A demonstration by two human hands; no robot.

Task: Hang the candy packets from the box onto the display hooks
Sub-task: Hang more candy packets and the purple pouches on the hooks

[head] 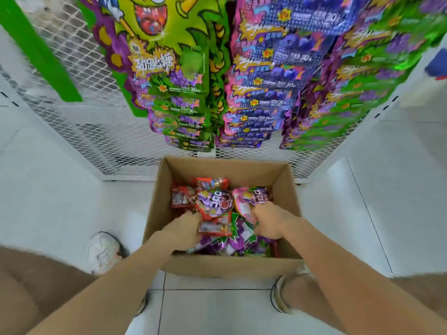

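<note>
One box [217, 170] (packets [215, 201] heaped) holds left hand [183, 228] and right hand [268, 223]; fingers buried, grip unclear.

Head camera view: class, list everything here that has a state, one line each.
Brown cardboard box, open, upright.
Loose candy packets, piled inside box, unhung.
Green and purple hanging packets, hung in rows.
Left hand, gripping red packet.
Right hand, among packets, grip unclear.
</note>
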